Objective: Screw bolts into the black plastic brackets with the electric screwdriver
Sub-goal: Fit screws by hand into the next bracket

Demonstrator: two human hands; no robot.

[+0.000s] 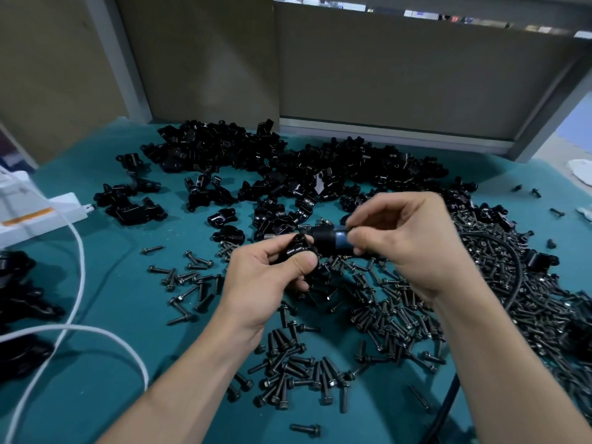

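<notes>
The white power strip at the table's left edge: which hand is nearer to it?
Left. The left hand, holding a black bracket, is right of the white power strip; the right hand, gripping the electric screwdriver, is farther right.

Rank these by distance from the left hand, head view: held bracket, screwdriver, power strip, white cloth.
1. bracket: gripped in the left hand itself.
2. screwdriver: just to the right, held by the right hand.
3. power strip: far left of the table.
4. cloth: far right edge, beyond the bolts.
</notes>
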